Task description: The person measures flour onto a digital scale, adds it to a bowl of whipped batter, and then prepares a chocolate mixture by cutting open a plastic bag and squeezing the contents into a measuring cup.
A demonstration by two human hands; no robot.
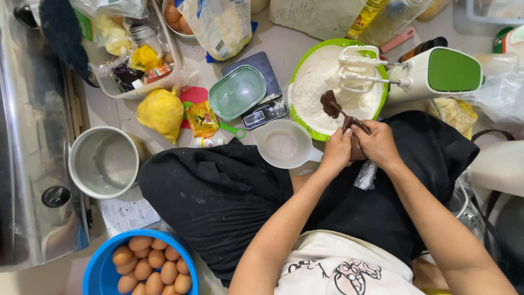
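A green-rimmed mixing bowl of white flour sits on the floor ahead of my knees. Both hands squeeze a clear plastic bag of brown chocolate paste at the bowl's near edge. A thick brown strand comes out of the bag onto the flour. My left hand pinches the bag from the left and my right hand grips it from the right. The bag's empty clear tail hangs below my hands. A white and green hand mixer lies at the bowl's right, its beaters resting over the flour.
A white measuring jug, a kitchen scale with a pale green lid, a metal pot, a blue bowl of brown eggs, a yellow bag and several packets and bottles surround me.
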